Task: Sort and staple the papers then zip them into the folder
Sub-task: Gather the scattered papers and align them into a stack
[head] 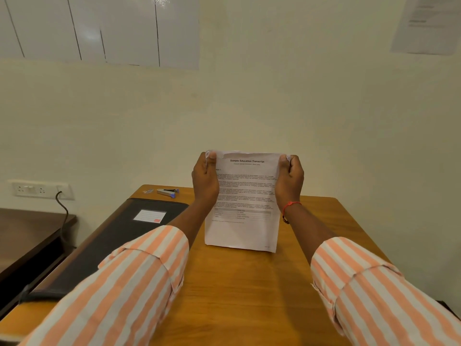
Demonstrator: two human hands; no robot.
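Orange-and-white striped sleeves fill the bottom corners, closest to the lens. Way off to the left of the left hand there's a wall socket with a dark cable hanging from it. Closer in, left of that hand and nearer the camera, the black zip folder lies flat on the wooden table, white label facing up. Just past the folder, a bit left of the hand, the stapler sits by itself. That hand is curled round the top left corner of the paper stack, thumb on the front. The stack stands upright between both hands, bottom edge seemingly resting on the table, headed "Sample Education Transcript". On the other side the right hand grips the top right corner the same way, with a red thread round its wrist.
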